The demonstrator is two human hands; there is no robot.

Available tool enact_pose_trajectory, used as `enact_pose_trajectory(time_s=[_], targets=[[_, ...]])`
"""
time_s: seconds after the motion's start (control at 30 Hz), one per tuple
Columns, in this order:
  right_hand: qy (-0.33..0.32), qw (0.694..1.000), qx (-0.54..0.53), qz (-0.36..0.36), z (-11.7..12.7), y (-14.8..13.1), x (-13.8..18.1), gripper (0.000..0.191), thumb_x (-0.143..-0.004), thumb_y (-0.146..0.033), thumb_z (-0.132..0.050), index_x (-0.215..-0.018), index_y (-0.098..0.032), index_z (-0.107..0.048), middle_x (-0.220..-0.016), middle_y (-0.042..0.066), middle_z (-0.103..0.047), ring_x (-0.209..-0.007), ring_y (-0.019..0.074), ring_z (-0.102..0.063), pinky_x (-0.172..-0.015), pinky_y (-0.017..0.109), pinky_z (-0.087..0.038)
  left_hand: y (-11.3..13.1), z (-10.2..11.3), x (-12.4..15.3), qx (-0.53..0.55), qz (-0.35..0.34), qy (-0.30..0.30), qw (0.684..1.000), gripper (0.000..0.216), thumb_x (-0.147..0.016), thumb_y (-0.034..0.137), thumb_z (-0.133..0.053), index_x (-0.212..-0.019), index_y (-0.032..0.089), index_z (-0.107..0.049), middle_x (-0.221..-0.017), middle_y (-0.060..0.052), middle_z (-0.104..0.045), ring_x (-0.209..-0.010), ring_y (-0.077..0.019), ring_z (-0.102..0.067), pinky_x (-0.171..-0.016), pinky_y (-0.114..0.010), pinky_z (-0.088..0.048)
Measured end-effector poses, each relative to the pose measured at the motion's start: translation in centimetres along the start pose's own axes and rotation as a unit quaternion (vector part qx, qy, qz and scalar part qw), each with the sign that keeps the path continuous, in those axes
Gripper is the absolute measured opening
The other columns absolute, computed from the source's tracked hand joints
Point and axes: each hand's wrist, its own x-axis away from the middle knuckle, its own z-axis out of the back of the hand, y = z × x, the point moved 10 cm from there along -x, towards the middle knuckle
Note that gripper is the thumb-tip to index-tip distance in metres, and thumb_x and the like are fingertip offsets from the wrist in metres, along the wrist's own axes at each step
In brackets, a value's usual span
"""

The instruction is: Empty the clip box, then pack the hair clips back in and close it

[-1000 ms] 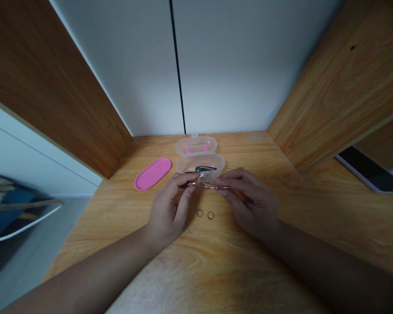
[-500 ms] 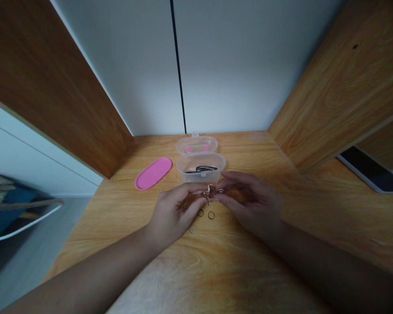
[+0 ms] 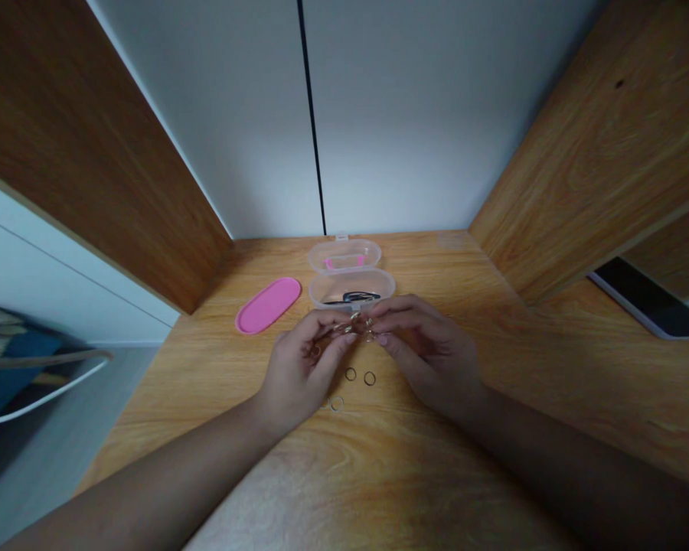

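Between my two hands is a small cluster of gold-coloured rings [image 3: 354, 321], pinched at the fingertips. My left hand [image 3: 304, 363] grips it from the left with thumb and fingers closed. From the other side, the fingertips of my right hand [image 3: 422, 348] close on the gold pieces too; single pieces are too small to tell apart. Below the hands, a dark thin ring [image 3: 370, 378], another ring [image 3: 351, 374] and a paler ring [image 3: 337, 403] lie on the wooden surface [image 3: 344, 482]. Just beyond my fingertips stands an open clear plastic case [image 3: 317, 291] with black hair clips [image 3: 361, 297] inside.
Left of the case lies a pink oval tray [image 3: 268, 305]. A phone-like flat device [image 3: 651, 298] rests at the far right. Wooden side panels [image 3: 586, 168] and a white back wall [image 3: 402, 138] enclose the surface. The surface's left edge drops to the floor.
Both hands have shifted slightly up toward the case with the gold rings. The gold piece that stood upright between them is now turned and sits closer to the left fingers.
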Motion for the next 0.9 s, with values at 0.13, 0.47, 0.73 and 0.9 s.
enact_pose_trajectory(time_s=[0.13,0.47,0.73,0.9], targets=[[0.028,0.996,-0.063,-0.061,0.3,1.4,0.6,0.020,-0.097,-0.012,-0.057,-0.106,-0.028,-0.065,-0.112,0.002,-0.073,-0.109,0.0161,-0.069,-0.099,0.037,-0.054,0.6,0.3,-0.4,-0.024,-0.022,0.011,0.999,0.013,-0.094,0.014,-0.063,-0.104,0.021,-0.069,-0.112,-0.006,-0.072,-0.110,-0.0162,-0.067,-0.099,-0.031,-0.054],[0.026,0.974,-0.189,-0.121,-0.7,2.7,0.9,0.028,-0.097,-0.013,-0.059,-0.119,-0.031,-0.059,-0.098,-0.001,-0.076,-0.073,0.0093,-0.070,-0.069,0.024,-0.060,-0.3,0.5,-0.4,0.007,-0.021,0.013,1.000,0.023,-0.097,0.015,-0.059,-0.115,0.025,-0.068,-0.106,-0.005,-0.066,-0.081,-0.0118,-0.067,-0.078,-0.029,-0.056],[-0.010,0.981,-0.134,-0.142,-0.7,3.1,1.0,0.018,-0.097,-0.018,-0.061,-0.106,-0.027,-0.074,-0.112,0.003,-0.077,-0.081,0.0111,-0.074,-0.079,0.026,-0.062,1.1,0.8,-0.7,-0.038,-0.055,0.025,0.997,0.026,-0.093,0.014,-0.063,-0.116,0.024,-0.072,-0.107,-0.007,-0.069,-0.100,-0.0162,-0.066,-0.085,-0.029,-0.055],[0.040,0.984,-0.141,-0.103,0.2,2.4,0.8,0.015,-0.099,-0.022,-0.057,-0.101,-0.027,-0.071,-0.102,0.002,-0.075,-0.073,0.0104,-0.067,-0.064,0.024,-0.056,0.7,0.8,-0.6,-0.025,-0.027,0.028,0.999,0.019,-0.094,0.017,-0.063,-0.110,0.022,-0.073,-0.101,-0.005,-0.070,-0.082,-0.0123,-0.066,-0.075,-0.025,-0.055]])
